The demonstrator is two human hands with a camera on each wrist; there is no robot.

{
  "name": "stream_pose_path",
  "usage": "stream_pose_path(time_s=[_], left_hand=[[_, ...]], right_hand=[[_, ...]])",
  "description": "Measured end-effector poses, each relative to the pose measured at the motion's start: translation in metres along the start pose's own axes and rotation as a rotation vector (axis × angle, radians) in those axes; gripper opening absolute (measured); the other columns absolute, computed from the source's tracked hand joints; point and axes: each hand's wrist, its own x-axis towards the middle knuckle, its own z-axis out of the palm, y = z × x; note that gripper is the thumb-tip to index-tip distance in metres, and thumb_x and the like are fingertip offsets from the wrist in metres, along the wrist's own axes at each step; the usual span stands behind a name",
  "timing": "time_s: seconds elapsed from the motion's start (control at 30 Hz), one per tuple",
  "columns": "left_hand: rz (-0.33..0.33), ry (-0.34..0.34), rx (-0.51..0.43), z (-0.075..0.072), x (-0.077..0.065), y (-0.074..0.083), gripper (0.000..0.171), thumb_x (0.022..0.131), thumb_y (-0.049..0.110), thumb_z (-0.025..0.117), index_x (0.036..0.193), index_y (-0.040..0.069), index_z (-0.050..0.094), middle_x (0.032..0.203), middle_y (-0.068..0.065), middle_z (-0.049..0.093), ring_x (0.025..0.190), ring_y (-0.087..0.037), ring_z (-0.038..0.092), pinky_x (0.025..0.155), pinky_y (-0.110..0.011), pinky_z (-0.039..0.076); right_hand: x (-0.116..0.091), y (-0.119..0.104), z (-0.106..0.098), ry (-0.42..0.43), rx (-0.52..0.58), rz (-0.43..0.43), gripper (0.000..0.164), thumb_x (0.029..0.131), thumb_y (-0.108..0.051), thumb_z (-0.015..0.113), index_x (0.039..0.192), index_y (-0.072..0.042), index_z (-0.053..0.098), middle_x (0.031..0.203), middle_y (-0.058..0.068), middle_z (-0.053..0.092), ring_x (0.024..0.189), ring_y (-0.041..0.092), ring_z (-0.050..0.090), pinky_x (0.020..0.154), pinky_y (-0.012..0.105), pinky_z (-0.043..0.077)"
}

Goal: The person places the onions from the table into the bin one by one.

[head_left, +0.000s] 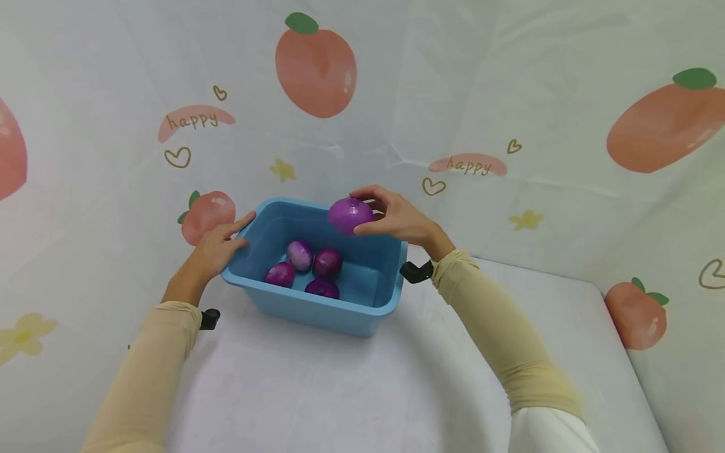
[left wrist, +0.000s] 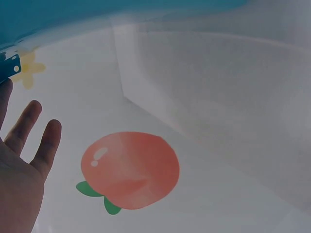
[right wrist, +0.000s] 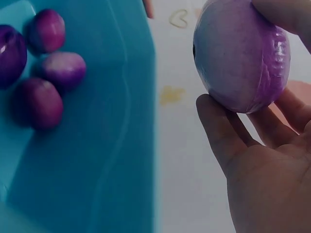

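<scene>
A blue plastic tub (head_left: 317,313) stands on the white-covered table. Inside it are several purple onions (head_left: 327,262), some with paler patches. My right hand (head_left: 399,217) grips another purple onion (head_left: 350,216) between thumb and fingers, above the tub's far rim. In the right wrist view, this onion (right wrist: 243,58) is glossy, pale on one side and deeper purple on the other. At the tub's left end, my left hand (head_left: 218,248) touches the rim with fingers extended. Straight, spread fingers (left wrist: 47,148) appear in the left wrist view, beside the tub's underside (left wrist: 97,17).
A white sheet (head_left: 362,145) printed with red fruit, hearts and flowers hangs behind and beside the table (head_left: 317,390). The tub sits close to this backdrop. Each wrist carries a small black device (head_left: 416,272).
</scene>
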Motion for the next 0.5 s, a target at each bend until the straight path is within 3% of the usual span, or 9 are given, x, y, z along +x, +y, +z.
stream_pose_path(time_s=[0.27, 0.5], left_hand=[[0.003, 0.007, -0.004, 0.003, 0.002, -0.002, 0.062, 0.103, 0.033, 0.044, 0.16, 0.04, 0.023, 0.163, -0.024, 0.035, 0.137, -0.057, 0.045, 0.101, -0.069, 0.05], [0.004, 0.017, -0.004, 0.003, 0.002, -0.002, 0.061, 0.103, 0.034, 0.044, 0.16, 0.04, 0.024, 0.163, -0.023, 0.035, 0.136, -0.056, 0.046, 0.102, -0.07, 0.049]], right_hand=[[0.034, 0.015, 0.039, -0.064, 0.016, 0.026, 0.07, 0.083, -0.019, 0.082, 0.146, -0.011, 0.05, 0.143, 0.007, 0.057, 0.128, 0.024, 0.061, 0.105, 0.038, 0.056], [0.056, 0.022, 0.063, -0.088, -0.015, 0.043, 0.071, 0.085, -0.025, 0.08, 0.147, -0.014, 0.048, 0.144, 0.006, 0.056, 0.128, 0.023, 0.061, 0.105, 0.036, 0.056]])
